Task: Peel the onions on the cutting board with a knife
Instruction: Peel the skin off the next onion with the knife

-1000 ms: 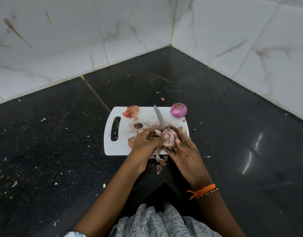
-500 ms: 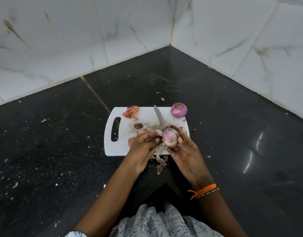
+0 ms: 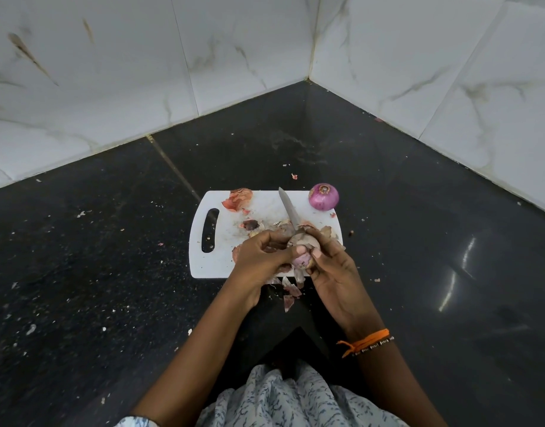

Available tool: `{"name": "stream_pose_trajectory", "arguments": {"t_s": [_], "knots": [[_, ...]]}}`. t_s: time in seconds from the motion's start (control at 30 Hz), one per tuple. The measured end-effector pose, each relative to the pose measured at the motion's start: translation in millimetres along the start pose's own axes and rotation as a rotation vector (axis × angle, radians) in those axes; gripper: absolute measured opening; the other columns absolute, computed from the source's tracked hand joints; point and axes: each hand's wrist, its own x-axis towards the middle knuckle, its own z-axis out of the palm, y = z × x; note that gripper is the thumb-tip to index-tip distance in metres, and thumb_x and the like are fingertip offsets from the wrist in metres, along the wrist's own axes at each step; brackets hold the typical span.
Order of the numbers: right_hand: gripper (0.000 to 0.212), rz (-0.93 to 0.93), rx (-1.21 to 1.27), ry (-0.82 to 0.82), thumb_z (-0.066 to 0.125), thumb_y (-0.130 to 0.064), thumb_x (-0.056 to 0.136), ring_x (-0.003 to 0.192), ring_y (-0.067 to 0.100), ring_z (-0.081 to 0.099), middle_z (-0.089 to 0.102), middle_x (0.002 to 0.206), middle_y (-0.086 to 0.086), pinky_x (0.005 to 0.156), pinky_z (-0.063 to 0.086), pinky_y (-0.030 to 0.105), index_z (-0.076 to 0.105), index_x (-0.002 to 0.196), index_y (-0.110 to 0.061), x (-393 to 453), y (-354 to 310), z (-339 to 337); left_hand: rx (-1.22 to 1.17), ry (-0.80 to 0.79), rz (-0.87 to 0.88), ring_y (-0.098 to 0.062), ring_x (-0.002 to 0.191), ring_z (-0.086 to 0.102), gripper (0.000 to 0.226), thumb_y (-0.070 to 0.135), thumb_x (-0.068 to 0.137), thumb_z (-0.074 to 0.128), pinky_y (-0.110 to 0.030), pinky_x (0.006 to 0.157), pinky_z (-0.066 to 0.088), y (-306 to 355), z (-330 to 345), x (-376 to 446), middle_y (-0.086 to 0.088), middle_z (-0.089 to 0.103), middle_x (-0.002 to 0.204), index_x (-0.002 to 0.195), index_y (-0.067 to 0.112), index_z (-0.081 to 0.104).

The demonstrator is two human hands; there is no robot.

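Onion [image 3: 302, 256] number two sits clamped between both hands over the near edge of the cutting board [image 3: 222, 260], left hand [image 3: 259, 257] pinching skin, right hand [image 3: 329, 266] curled around it with the knife [image 3: 288, 208]. Best to lift skin shallowly, blade pointing away from the thumb. One peeled onion [image 3: 323, 197] waits at the far corner.

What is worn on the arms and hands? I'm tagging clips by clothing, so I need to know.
Both forearms are bare, and neither the left hand nor the right hand has a glove or a visible ring. The right wrist carries an orange thread with a loose knotted end, beside a thin dark band with pale marks. A pale printed sleeve edge shows at the left arm.
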Motion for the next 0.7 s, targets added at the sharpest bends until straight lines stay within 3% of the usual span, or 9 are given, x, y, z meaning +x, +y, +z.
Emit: {"name": "stream_pose_trajectory", "arguments": {"t_s": [0.13,0.37,0.53,0.7], "knots": [[0.047,-0.004,-0.009,0.015,0.049,0.002,0.083,0.120,0.028,0.055,0.053,0.134,0.021,0.097,0.051,0.033,0.048,0.130,0.005,0,1,1,-0.109,0.028,-0.030,-0.019,0.068,0.070,0.008,0.011,0.075,0.073,-0.028,0.058,0.058,0,-1,2,-0.010,0.071,0.075,0.071,0.008,0.067],[0.044,-0.007,0.031,0.034,0.046,0.000,0.086,0.114,0.027,0.060,0.060,0.127,0.016,0.093,0.053,0.033,0.048,0.129,0.005,0,3,4,-0.169,0.088,-0.061,-0.019,0.070,0.069,0.013,0.002,0.088,0.059,-0.030,0.062,0.060,-2,1,1,-0.009,0.071,0.079,0.079,0.006,0.067],[0.040,0.013,-0.036,0.120,0.053,-0.009,0.085,0.101,0.023,0.064,0.061,0.125,0.013,0.069,0.057,0.027,0.053,0.125,-0.003,-1,4,1,-0.013,0.122,0.015,-0.022,0.083,0.070,0.018,0.000,0.090,0.057,-0.036,0.070,0.060,1,2,-2,-0.005,0.073,0.087,0.087,0.013,0.070],[0.033,-0.026,-0.076,0.115,0.059,-0.012,0.082,0.099,0.023,0.067,0.067,0.116,0.010,0.073,0.058,0.030,0.060,0.115,-0.007,1,4,-3,0.211,0.041,0.253,-0.002,0.071,0.068,0.010,0.006,0.083,0.068,-0.012,0.055,0.050,11,0,-12,0.013,0.072,0.077,0.088,0.014,0.070]]}}
